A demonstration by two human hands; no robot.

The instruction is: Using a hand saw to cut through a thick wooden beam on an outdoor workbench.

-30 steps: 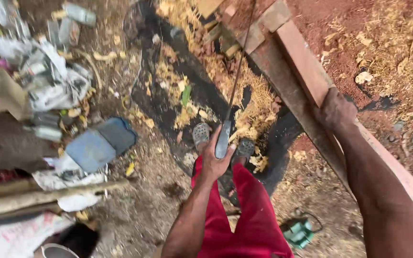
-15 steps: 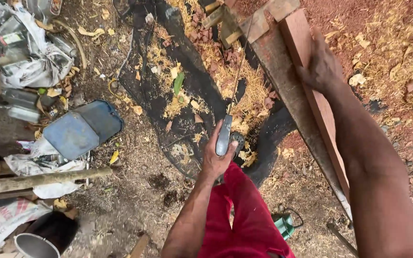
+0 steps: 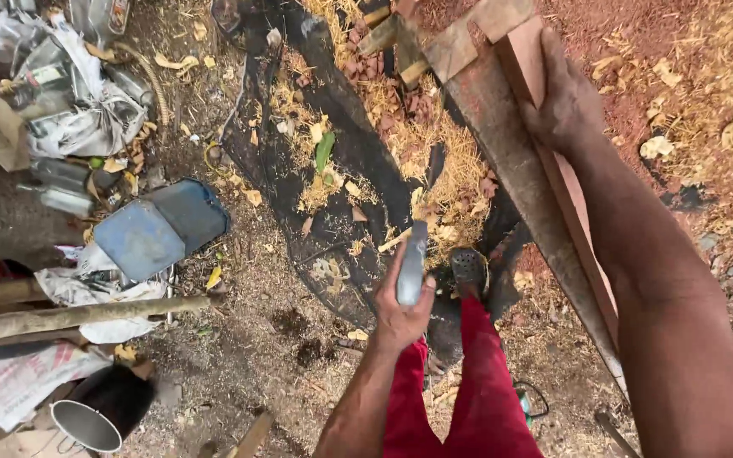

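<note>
Hands have shifted since the earlier pictures. The right hand [image 3: 563,100] has slid further up the long reddish wooden plank [image 3: 529,64] and now grips its edge near the upper end, fingers wrapped over it. The left hand [image 3: 405,309] is clenched around the grey handle of a slim metal tool [image 3: 411,261], as before, held upright over the black ground sheet [image 3: 345,195] strewn with straw. The plank leans beside the person's red trouser leg [image 3: 485,373]. A blue flattened plastic container [image 3: 159,229] lies well apart, to the left.
</note>
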